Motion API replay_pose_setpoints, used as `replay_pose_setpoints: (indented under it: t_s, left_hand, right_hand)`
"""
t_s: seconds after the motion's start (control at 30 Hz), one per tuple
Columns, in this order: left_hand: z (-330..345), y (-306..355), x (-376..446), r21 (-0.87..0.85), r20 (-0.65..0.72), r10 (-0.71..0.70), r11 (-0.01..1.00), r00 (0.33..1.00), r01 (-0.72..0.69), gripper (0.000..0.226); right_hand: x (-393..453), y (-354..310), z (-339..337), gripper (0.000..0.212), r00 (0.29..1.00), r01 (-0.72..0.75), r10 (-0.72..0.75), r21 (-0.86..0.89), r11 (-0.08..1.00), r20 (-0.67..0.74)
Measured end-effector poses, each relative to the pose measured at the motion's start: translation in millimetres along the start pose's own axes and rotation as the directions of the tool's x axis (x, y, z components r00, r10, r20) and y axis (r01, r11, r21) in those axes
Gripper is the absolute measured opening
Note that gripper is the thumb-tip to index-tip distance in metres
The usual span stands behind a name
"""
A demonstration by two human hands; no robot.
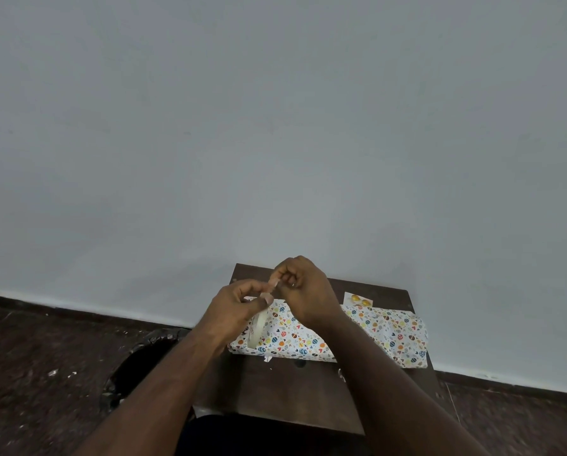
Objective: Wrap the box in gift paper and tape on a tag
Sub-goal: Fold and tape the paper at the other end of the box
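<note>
A box wrapped in white gift paper with coloured egg and heart prints [288, 337] lies on a small dark wooden table [285, 386]. More of the same paper [394, 330] spreads to its right. My left hand [232, 307] holds a roll of clear tape [257, 327] above the box's left end. My right hand [303, 287] pinches the tape's free end just above the left thumb. A small white tag with two yellow round shapes [357, 300] rests at the table's back edge, right of my hands.
The table stands against a pale grey wall [275, 126]. A dark speckled floor [45, 357] surrounds it. A black round bin [143, 360] sits on the floor left of the table, partly behind my left forearm.
</note>
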State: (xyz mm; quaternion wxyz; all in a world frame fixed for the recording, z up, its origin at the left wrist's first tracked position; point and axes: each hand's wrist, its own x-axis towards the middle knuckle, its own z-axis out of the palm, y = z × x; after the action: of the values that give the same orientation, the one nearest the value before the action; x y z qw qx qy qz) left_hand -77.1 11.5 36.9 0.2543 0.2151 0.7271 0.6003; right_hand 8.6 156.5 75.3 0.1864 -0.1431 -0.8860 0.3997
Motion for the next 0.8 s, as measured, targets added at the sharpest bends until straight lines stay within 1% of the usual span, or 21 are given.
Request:
replay_pose_setpoints:
  t_s: [0.07,0.17,0.27,0.33,0.4,0.5,0.57,0.7,0.8]
  left_hand:
    - [-1,-1,0,0.011,0.001,0.023,1.0,1.0,-0.023,0.013]
    - [-1,-2,1,0.008,0.009,0.051,0.999,0.999,-0.051,0.018]
    - [2,-4,0,0.016,0.005,0.075,0.997,0.997,-0.075,0.014]
    - [3,-4,-1,0.018,0.001,0.078,0.997,0.997,-0.078,0.009]
    - [3,-5,-2,0.026,-0.009,0.074,0.997,0.997,-0.074,0.008]
    - [0,-5,-3,0.027,-0.018,0.063,0.998,0.998,-0.062,0.013]
    - [-2,-6,-3,0.018,-0.013,0.058,0.998,0.998,-0.058,0.014]
    - [-5,-6,-3,0.023,-0.016,0.058,0.998,0.998,-0.058,0.013]
    - [-2,-5,-3,0.053,-0.015,0.075,0.996,0.997,-0.074,0.015]
  right_hand:
    - [0,-2,1,0.028,1.0,0.001,-0.001,0.013,1.0,-0.022]
    - [-3,-2,3,0.029,0.998,-0.019,0.021,0.026,0.999,-0.059]
    - [-4,-4,5,0.025,0.995,-0.053,0.058,0.055,0.997,-0.083]
    - [-4,-6,3,0.017,0.993,-0.092,0.097,0.065,0.994,-0.071]
    - [-3,-7,-2,0.01,0.99,-0.136,0.138,0.074,0.988,-0.025]
    - [-5,-9,-18,0.03,0.985,-0.175,0.175,0.099,0.98,0.006]
    - [-13,-7,-29,0.032,0.98,-0.197,0.198,0.065,0.978,-0.018]
    - [-45,14,-35,0.021,0.957,-0.291,0.289,-0.068,0.954,-0.034]
    - [-68,30,-27,0.02,0.926,-0.375,0.379,-0.148,0.915,-0.006]
